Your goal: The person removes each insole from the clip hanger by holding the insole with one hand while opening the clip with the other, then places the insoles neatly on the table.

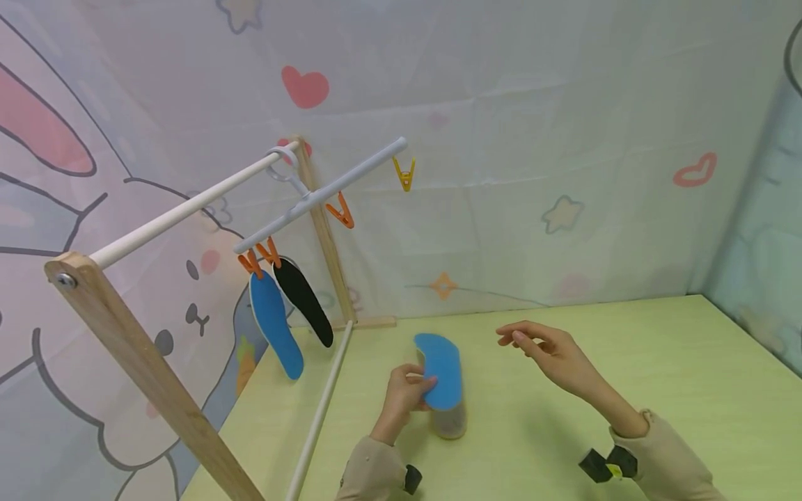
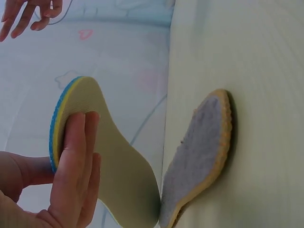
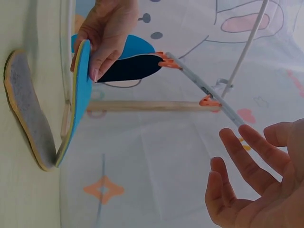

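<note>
My left hand pinches a blue insole at its near end, thumb on the blue face and fingers on the pale underside. Below it, a grey fuzzy insole with a tan edge lies on the table. To the right my right hand hovers above the table, fingers loosely bent and holding nothing. On the left, another blue insole and a black insole hang from orange clothespins on a pale hanger bar.
The hanger hooks over the white rail of a wooden stand at the left. An orange clothespin and a yellow clothespin on the bar hold nothing. A printed cloth backdrop rises behind the yellow-green table.
</note>
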Tool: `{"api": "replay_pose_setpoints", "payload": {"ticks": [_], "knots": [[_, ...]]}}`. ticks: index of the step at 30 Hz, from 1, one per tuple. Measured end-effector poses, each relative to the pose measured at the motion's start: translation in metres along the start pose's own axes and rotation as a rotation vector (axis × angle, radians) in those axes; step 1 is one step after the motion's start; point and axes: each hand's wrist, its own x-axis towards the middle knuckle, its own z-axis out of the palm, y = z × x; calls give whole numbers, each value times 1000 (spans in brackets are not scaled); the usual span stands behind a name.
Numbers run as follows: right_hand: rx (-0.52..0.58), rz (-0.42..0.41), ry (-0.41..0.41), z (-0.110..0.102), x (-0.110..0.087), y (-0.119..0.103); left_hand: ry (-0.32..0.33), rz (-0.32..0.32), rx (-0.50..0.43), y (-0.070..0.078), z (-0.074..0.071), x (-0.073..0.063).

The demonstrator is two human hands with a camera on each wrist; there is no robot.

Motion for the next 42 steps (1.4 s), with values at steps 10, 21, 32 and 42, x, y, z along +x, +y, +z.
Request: {"api": "replay_pose_setpoints", "payload": {"ticks": [10,21,32,42], "knots": [[-7,7,-5,-1,-1,2,-18,-11,72,-7,0,1],[-14,6,-13,1,-3,4,-4,20,131,-9,1,-3],[-21,19,-15,0,-4,7,6,23,154,-13,2,-3],[-29,20,-13,1,-6,8,33,30,212,-15,1,-1]]}}
